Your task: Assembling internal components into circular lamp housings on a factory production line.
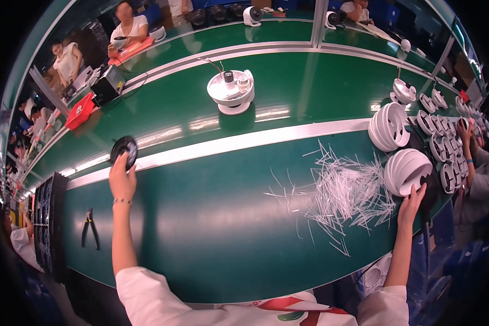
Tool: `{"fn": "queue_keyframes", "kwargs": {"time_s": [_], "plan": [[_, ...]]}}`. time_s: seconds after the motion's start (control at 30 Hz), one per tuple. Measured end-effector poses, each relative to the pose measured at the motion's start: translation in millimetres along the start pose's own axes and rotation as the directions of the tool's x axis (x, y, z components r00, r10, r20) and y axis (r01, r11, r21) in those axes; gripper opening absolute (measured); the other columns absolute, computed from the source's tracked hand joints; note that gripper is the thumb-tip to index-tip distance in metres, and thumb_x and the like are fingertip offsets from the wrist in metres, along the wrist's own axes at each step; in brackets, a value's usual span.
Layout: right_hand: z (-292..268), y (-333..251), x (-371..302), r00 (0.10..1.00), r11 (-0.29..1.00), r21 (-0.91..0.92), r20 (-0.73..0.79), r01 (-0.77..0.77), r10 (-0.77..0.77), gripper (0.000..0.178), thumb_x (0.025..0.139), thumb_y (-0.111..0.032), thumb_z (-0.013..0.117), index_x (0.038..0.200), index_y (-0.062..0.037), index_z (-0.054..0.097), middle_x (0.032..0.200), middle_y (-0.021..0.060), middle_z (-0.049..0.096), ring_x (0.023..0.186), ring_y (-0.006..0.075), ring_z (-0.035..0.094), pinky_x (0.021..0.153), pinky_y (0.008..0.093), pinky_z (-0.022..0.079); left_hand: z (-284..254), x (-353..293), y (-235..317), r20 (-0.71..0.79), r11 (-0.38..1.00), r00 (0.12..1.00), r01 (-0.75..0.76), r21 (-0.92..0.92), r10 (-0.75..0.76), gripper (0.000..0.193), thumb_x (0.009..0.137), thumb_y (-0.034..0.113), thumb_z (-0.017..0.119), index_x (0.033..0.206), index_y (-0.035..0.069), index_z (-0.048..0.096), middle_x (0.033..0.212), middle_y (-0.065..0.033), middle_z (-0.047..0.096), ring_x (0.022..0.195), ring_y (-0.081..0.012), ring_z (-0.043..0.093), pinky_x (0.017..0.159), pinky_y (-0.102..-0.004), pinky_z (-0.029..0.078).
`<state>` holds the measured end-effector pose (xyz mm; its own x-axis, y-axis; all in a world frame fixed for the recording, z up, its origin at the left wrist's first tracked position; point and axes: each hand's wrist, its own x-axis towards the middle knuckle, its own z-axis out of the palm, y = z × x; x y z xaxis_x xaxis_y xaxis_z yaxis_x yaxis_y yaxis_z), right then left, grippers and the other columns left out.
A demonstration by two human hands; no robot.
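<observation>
Out to the left, above the belt's near rail, my left hand (121,183) grips a black round disc-like part (127,146) between thumb and fingers. At the right end of the bench, my right hand (411,207) has its fingers on the lower rim of a nested stack of white round shells (401,168). A second stack of white shells (384,129) stands just behind it. To the left of my right hand lies a loose heap of thin clear-white strips (345,190).
A white fan base with exposed parts (231,89) stands on the green belt (174,98). Pliers (89,228) lie at the left, by black trays (46,223). White ring parts (443,146) fill the far right, near a co-worker's hand (465,130). Other people sit across the belt.
</observation>
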<state>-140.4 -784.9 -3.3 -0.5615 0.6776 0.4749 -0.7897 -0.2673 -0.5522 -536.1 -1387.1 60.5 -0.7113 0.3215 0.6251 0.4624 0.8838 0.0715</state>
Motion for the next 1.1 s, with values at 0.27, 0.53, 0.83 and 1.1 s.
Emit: {"fn": "queue_keyframes", "kwargs": {"time_s": [0.27, 0.53, 0.83, 1.1], "plan": [[29.7, -6.6, 12.0, 0.952, 0.369, -0.923, -0.200, -0.104, -0.231, 0.043, 0.082, -0.015, 0.047, 0.120, -0.0020, 0.033, 0.114, 0.0104, 0.042, 0.102, 0.0194, 0.042, 0.086, 0.0277, 0.034, -98.8, -115.0, -58.2, 0.090, 0.978, 0.975, 0.198, 0.068, -0.204, 0.034, 0.081, 0.011, 0.052, 0.111, -0.004, 0.048, 0.109, -0.0190, 0.052, 0.103, -0.0283, 0.049, 0.089, -0.0326, 0.036], [29.9, -126.3, -129.3, 0.792, -0.028, -1.000, 0.021, 0.005, -0.611, 0.052, 0.077, -0.004, 0.052, 0.124, -0.0021, 0.031, 0.137, 0.0125, 0.012, 0.120, 0.0261, 0.030, 0.094, 0.0365, 0.031, -126.9, -165.9, 27.1, 0.129, 0.937, 0.973, 0.142, 0.318, -0.192, 0.034, 0.076, 0.027, 0.056, 0.098, 0.001, 0.055, 0.088, -0.0200, 0.058, 0.081, -0.0348, 0.055, 0.071, -0.0408, 0.044], [-132.6, -218.4, -394.7, 0.477, -0.558, -0.200, -0.777, -0.806, -0.410, 0.056, 0.065, -0.026, 0.062, 0.110, 0.0031, 0.046, 0.121, 0.0256, 0.036, 0.112, 0.0357, 0.036, 0.093, 0.0392, 0.030, -103.0, -145.6, 131.2, 0.121, 0.938, 0.993, -0.050, 0.344, 0.009, 0.073, 0.073, 0.042, 0.055, 0.117, -0.010, 0.029, 0.115, -0.0300, 0.034, 0.107, -0.0421, 0.036, 0.089, -0.0465, 0.030], [-241.4, -241.4, -441.3, 0.383, -0.685, -0.091, -0.877, -0.723, -0.288, 0.047, 0.058, -0.019, 0.066, 0.096, 0.0038, 0.051, 0.104, 0.0198, 0.049, 0.103, 0.0294, 0.045, 0.090, 0.0339, 0.035, -104.3, -189.7, 393.4, 0.356, 0.622, 0.512, -0.677, -0.393, 0.782, 0.066, 0.069, 0.006, 0.056, 0.127, -0.004, 0.026, 0.132, -0.0210, 0.025, 0.124, -0.0352, 0.021, 0.099, -0.0466, 0.016]]}}
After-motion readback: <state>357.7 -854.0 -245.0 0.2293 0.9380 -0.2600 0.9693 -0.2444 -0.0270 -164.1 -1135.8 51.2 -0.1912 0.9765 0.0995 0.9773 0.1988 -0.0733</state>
